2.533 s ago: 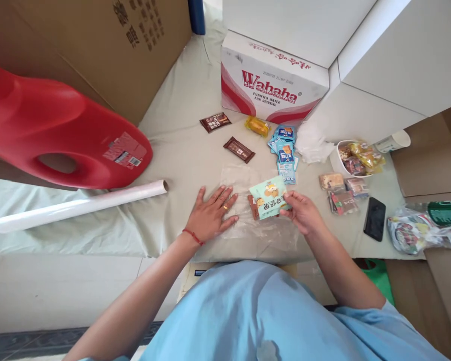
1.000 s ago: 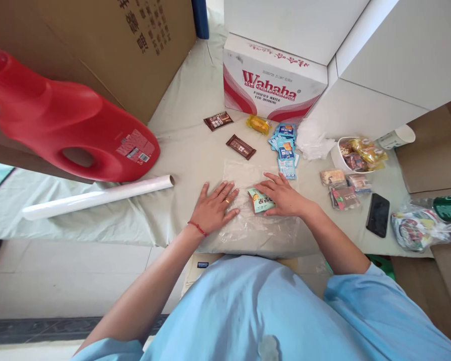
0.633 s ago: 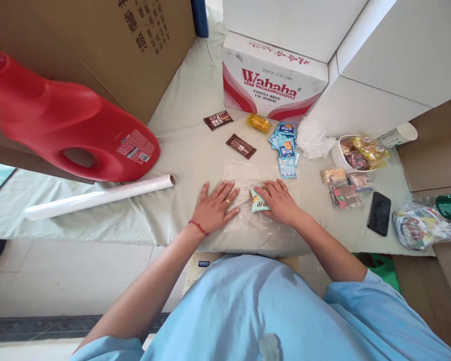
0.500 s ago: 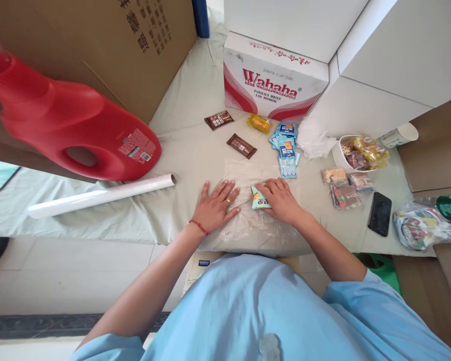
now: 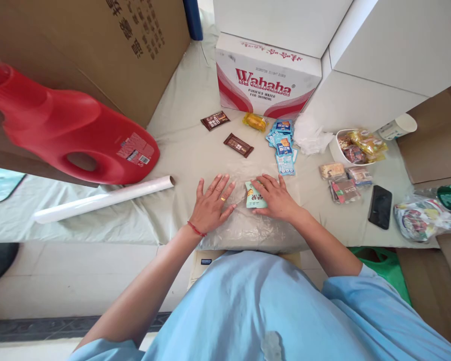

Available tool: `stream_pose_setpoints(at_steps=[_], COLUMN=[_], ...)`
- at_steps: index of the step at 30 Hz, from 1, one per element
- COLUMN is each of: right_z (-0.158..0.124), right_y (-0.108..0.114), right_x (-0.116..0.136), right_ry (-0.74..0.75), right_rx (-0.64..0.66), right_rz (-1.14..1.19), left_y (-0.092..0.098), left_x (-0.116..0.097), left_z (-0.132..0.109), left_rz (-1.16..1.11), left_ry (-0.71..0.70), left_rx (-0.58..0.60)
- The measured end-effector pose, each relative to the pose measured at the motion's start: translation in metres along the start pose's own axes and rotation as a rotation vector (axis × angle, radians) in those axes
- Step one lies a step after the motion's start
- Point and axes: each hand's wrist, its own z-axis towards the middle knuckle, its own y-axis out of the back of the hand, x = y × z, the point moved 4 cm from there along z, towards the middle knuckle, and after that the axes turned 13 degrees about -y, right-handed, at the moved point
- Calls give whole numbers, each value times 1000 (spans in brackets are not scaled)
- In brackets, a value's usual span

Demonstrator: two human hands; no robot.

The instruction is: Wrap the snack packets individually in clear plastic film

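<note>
My left hand (image 5: 213,203) lies with its fingers spread at the left edge of a clear plastic sheet or bag (image 5: 244,230) on the cloth. A ring and a red string bracelet are on it. Fingers out flat, my right hand (image 5: 275,196) rests over the right part of a mint-green snack packet (image 5: 252,195), whose printed left side shows. That packet sits on the clear plastic. Just beyond my hands are two brown chocolate-coloured packets (image 5: 238,145), a yellow-wrapped snack (image 5: 254,122) and a pile of blue snack packets (image 5: 284,146).
At the left stand a big red jug (image 5: 78,125) and a roll of clear film (image 5: 105,199). A Wahaha water carton (image 5: 268,80) is at the back. To the right are a white bowl (image 5: 338,150) of snacks, several loose packets (image 5: 345,190), a phone (image 5: 380,207) and a paper cup (image 5: 398,128).
The fingers of my right hand have loosened and spread, and the mint-green packet lies flatter. My left hand stays flat near the same spot. The view has shifted slightly.
</note>
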Motion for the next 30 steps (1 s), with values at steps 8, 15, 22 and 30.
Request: stream_pose_setpoints(at_steps=[8,15,22,30], right_z=[-78,-125,-118,-113], right_y=[6,-55,-36,-21], right_x=[-20,-13,-7,-4], right_ry=[143,33,118,203], right_rx=[-87,-192,-300,-389], right_rz=[294,223,327,285], left_y=[3,-2,1,10], left_x=[1,10,-15,4], left_z=[-24,-20,-18,2], left_rz=[7,53,58,89], left_ry=[-110,231,-230,14], left_rx=[25,-82,-90,11])
